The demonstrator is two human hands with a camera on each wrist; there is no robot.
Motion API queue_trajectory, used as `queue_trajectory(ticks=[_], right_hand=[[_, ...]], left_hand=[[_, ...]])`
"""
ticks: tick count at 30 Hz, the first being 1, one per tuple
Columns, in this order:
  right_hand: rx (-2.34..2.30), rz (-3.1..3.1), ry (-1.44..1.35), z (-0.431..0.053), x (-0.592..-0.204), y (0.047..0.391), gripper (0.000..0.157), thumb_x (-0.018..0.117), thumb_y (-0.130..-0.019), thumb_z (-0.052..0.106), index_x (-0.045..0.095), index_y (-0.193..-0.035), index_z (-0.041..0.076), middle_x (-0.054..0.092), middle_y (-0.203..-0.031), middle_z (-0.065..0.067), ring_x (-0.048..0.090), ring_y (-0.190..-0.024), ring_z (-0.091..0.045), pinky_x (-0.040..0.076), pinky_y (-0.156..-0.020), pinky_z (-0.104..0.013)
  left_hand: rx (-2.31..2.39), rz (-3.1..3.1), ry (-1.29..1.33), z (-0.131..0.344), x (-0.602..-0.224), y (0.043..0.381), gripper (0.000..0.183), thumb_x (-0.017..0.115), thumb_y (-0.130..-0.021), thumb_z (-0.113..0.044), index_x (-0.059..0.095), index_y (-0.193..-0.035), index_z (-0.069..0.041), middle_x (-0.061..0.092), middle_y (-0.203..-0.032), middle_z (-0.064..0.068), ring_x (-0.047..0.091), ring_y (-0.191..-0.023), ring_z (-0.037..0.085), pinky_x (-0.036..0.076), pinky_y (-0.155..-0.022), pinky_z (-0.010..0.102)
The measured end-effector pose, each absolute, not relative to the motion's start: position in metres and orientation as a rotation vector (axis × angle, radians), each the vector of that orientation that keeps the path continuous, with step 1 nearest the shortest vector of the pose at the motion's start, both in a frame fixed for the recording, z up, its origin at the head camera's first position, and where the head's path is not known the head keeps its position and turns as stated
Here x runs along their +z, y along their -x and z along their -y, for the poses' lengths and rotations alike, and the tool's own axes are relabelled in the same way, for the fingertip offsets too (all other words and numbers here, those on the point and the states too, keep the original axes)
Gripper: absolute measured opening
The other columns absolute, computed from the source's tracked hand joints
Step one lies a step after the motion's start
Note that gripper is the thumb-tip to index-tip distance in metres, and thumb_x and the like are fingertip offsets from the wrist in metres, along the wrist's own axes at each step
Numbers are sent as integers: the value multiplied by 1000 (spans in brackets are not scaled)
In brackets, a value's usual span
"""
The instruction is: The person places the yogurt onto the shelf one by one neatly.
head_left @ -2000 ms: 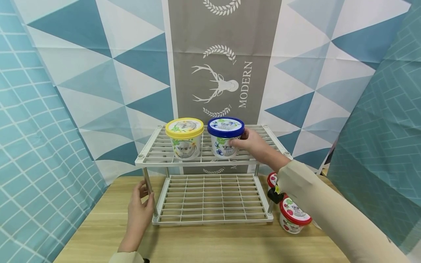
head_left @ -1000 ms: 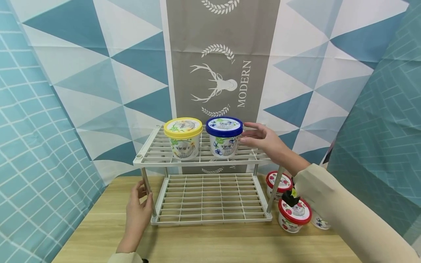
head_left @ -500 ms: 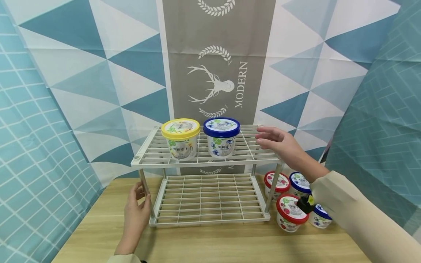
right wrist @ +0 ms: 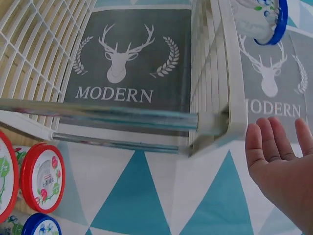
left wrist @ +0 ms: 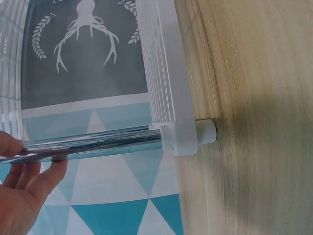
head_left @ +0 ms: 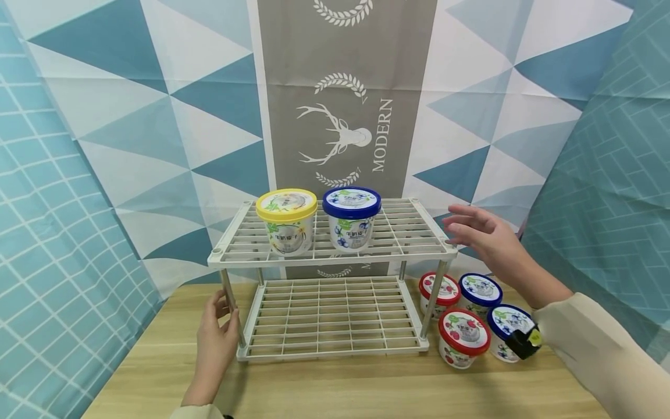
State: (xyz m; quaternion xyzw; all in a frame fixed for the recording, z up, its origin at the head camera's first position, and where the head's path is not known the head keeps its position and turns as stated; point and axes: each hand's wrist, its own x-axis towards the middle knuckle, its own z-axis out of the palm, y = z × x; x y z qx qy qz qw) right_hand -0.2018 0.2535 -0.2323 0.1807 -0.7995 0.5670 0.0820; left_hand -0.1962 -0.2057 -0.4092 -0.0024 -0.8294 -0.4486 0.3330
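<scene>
A white two-tier wire rack (head_left: 335,262) stands on the table, its lower shelf bare. My left hand (head_left: 217,340) holds the rack's front left post (left wrist: 102,143), thumb on one side and fingertips on the other. On the upper shelf, a yellow-lidded ice cream tub (head_left: 288,235) and a blue-lidded ice cream tub (head_left: 352,233) stand upright side by side, lids on. Just past the shelf's right end, my right hand (head_left: 487,235) is in the air with its fingers extended and nothing in it. The right wrist view shows its palm (right wrist: 286,181) beside the shelf edge.
On the wooden table (head_left: 335,390), right of the rack, two red-lidded tubs (head_left: 463,334) and two blue-lidded tubs (head_left: 480,291) stand close together. A patterned cloth (head_left: 220,116) hangs behind the rack. Blue tiled sheets (head_left: 57,233) flank both sides.
My right hand has let go of the blue-lidded tub, leaving it on the upper shelf, and has moved right past the shelf's end. My left hand stays on the post.
</scene>
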Motion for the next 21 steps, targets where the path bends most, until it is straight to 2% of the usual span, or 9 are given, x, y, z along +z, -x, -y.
queue_trajectory(ticks=[9, 16, 21], right_hand=[[1668, 2288, -488, -277, -249, 194, 37, 54, -95, 15, 47, -130, 24, 60, -114, 15, 58, -100, 3, 53, -80, -9], [1509, 2389, -420, -291, -274, 188, 34, 50, -97, 20, 48, -130, 27, 57, -113, 24, 58, -96, 5, 52, -79, -8], [1672, 2347, -416, -300, -295, 184, 32, 49, -98, 17, 48, -128, 27, 60, -110, 23, 58, -96, 6, 52, -77, -8]], left_hand=[[-1180, 2182, 4, 205, -407, 194, 48, 53, -89, 8, 36, -133, 2, 56, -111, 23, 58, -100, 31, 55, -83, 49], [-1176, 2172, 6, 206, -409, 195, 48, 54, -88, 8, 37, -132, 2, 56, -110, 23, 59, -100, 33, 56, -81, 50], [-1184, 2171, 6, 206, -410, 196, 47, 55, -88, 8, 38, -132, 2, 57, -110, 23, 59, -100, 34, 56, -81, 50]])
